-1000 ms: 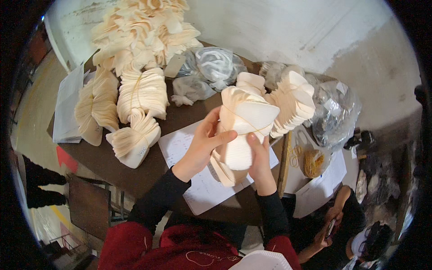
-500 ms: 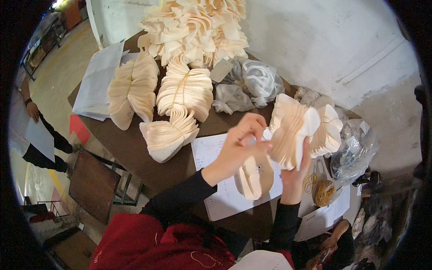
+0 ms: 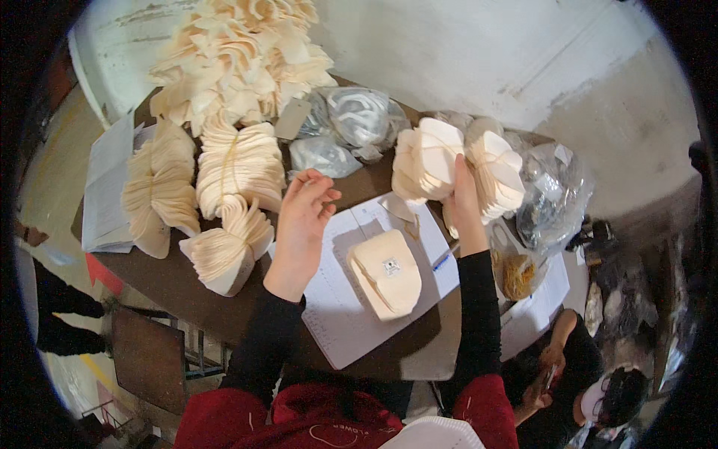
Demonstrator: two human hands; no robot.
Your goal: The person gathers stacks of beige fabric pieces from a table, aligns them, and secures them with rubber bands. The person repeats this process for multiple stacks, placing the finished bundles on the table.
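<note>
My right hand [image 3: 465,202] grips a stack of cream pads [image 3: 428,161], thumb along its right side, beside another bundle of pads [image 3: 495,176] at the right. Loosely curled, its fingers a little apart, my left hand [image 3: 303,228] is empty above the left part of the papers. Between my hands a short stack of cream pads [image 3: 393,288] with a small printed label [image 3: 390,266] on top lies on an open notebook [image 3: 340,329]. A blue pen [image 3: 441,260] rests on the page near my right wrist.
Several banded bundles [image 3: 238,165] of pads stand on the brown table [image 3: 224,322] at left, before a heap of loose pads [image 3: 239,60]. Clear plastic bags [image 3: 355,120] sit at the back. A bag of yellow rubber bands [image 3: 517,277] is at right. Another person [image 3: 553,367] sits lower right.
My left hand has come away from the stack and moved left. The right hand has taken the stack back beside the right bundle, uncovering the labelled stack. The view has shifted too.
</note>
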